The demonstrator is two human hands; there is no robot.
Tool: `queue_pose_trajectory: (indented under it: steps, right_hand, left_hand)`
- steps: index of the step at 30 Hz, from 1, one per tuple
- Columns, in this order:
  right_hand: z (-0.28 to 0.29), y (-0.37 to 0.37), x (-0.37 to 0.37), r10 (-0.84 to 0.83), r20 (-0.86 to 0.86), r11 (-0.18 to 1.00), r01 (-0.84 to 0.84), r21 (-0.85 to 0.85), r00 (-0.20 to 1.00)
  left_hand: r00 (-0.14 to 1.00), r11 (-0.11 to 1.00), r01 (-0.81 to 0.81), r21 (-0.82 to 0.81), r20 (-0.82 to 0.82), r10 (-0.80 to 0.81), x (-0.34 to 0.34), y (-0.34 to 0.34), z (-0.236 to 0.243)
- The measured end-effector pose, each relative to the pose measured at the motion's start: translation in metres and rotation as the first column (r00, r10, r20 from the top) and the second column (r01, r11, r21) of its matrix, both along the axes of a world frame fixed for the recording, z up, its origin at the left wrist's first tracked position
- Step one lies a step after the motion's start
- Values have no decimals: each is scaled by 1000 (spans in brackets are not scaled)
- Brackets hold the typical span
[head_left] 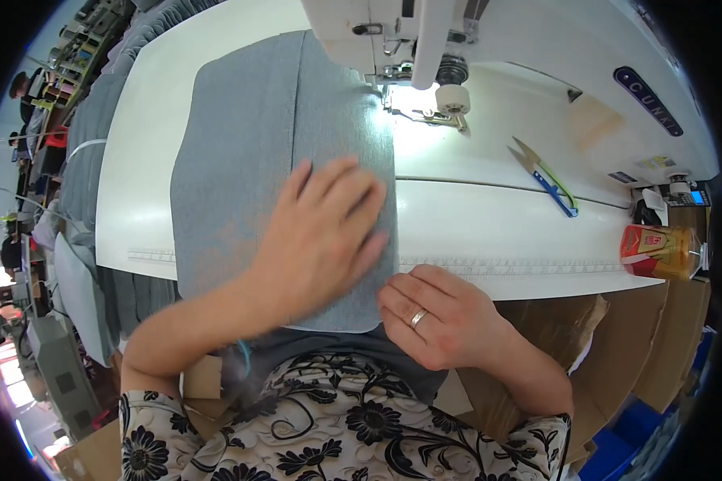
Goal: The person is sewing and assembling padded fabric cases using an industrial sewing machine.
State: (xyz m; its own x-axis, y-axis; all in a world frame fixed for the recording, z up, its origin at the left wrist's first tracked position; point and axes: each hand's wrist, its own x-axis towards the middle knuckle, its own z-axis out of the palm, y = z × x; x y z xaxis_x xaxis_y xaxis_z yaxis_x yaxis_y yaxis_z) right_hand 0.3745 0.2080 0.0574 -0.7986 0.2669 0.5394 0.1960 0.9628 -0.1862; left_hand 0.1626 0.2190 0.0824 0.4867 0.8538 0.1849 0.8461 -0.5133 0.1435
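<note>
1. Grey fabric panel (285, 160): centre-left of frame, flat on white tabletop (489, 232); soft, light, likely slides (best gripped at lower edge).
2. Left hand (321, 236): spread flat, pressing fabric.
3. Right hand (437, 313): fingers curled, pinching the panel's lower-right corner.

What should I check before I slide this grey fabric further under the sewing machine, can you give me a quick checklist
1. Grey fabric lies flat on the table: ok.
2. Left hand is spread flat on the fabric: ok.
3. Right hand grips the fabric's near right corner at the table edge: ok.
4. Fingers are short of the presser foot: ok.
5. Thread snips lie off the fabric, to the right: ok.
6. Needle is threaded: cannot tell.
</note>
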Motion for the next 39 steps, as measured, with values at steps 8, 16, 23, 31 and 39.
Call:
queue_pose_trajectory:
  steps: [8,16,23,31,39]
  right_hand:
    - [1,39,-6,-5,38,1000,6,-21,999]
    - [-2,91,-21,-25,13,997,24,71,1000]
    - [-14,104,-28,-146,-98,983,155,101,984]
    - [-21,108,-30,-239,-218,971,228,-75,946]
    - [-16,105,-21,-183,-149,983,179,-42,972]
  left_hand:
    - [997,999,-21,25,76,19,-6,12,-2]
    - [992,981,5,194,123,-30,-20,68,-17]
    - [987,952,56,300,129,-99,-31,90,-21]
    - [953,969,165,183,225,-204,-35,49,-15]
    - [953,919,283,275,24,-301,-40,49,-21]
